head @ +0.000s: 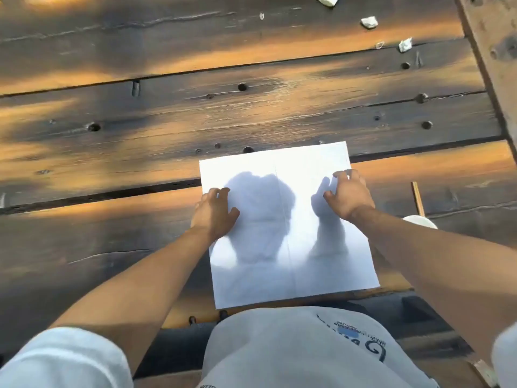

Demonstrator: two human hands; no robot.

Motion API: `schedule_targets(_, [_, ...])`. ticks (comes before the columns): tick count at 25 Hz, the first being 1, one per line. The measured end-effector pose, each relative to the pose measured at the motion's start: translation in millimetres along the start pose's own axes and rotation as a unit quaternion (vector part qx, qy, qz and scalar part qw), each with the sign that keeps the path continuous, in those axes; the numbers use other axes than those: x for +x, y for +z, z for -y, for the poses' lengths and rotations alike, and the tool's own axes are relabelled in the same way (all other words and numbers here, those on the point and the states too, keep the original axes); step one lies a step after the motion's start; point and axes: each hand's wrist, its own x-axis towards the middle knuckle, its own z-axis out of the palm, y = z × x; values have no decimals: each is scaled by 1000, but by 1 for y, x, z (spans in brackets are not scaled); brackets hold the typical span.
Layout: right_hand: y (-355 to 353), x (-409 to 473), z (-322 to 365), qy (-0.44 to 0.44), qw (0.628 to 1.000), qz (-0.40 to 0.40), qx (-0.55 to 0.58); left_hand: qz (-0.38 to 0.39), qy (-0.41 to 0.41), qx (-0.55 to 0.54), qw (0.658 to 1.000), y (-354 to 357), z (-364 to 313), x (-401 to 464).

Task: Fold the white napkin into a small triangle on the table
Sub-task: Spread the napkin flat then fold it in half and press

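Observation:
The white napkin [291, 264] lies spread flat as a large square near the front edge of the dark wooden plank table [140, 135]. A faint crease runs down its middle. My left hand [214, 212] rests on the napkin's left edge, its fingers slightly bent and touching the sheet. Over on the right side, about two thirds of the way up, my right hand [348, 196] presses the napkin with spread fingertips. Both hands cast shadows on the sheet.
Small white scraps [369, 22] lie scattered at the table's far right. A wooden beam [492, 51] runs along the right side. A thin wooden stick [417, 198] and a white rounded object [419, 221] sit just right of my right forearm.

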Motion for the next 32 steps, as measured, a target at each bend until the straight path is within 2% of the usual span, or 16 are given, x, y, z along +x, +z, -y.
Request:
schedule_targets(3, [-3,27,1,26,999,10,15,6,-19,4,1000,-8,2,24])
schedule_targets(7, [-5,61,6,12,999,39,-14,7,-27,24,999,-16,-2,52])
schedule_targets(9, [-7,73,5,-8,999,17,-31,-2,-27,27,999,-15,-6,61])
schedule_targets(14, [-12,98,4,-33,997,-25,-67,-77,-21,56,995,-14,-7,85])
schedule_targets(17, [-14,110,1,-63,991,-48,-106,-50,-47,66,995,-16,-3,97])
schedule_targets(20, [-16,119,1,-110,989,-43,-93,-47,-43,81,995,-14,2,102])
schedule_targets(28, [-13,127,-3,-104,983,-55,-140,-95,-39,113,988,-19,4,107])
schedule_targets(32, [-17,131,-5,-93,982,-69,-147,-121,-50,63,989,-25,5,109])
